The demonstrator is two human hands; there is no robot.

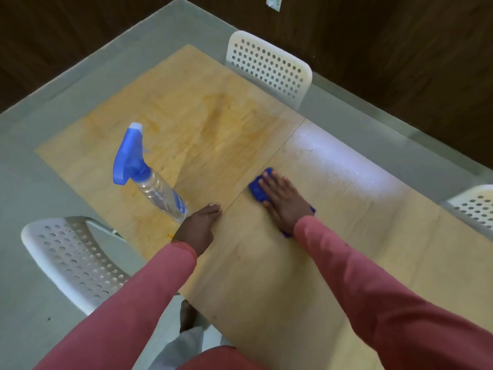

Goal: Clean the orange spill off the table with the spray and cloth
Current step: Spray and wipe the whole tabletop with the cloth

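Note:
A faint orange spill (213, 118) smears the far left half of the wooden table (266, 263). A clear spray bottle (157, 188) with a blue trigger head stands near the table's left edge. My left hand (198, 228) rests flat on the table just right of the bottle's base, touching nothing else that I can tell. My right hand (282, 201) presses flat on a blue cloth (256, 186), which peeks out at the fingers and the wrist, right of the table's centre seam.
A white perforated chair (269, 68) stands at the table's far side, another (74, 260) at the near left, a third (474, 206) at the right edge. Grey floor surrounds the table, with a dark wooden wall behind.

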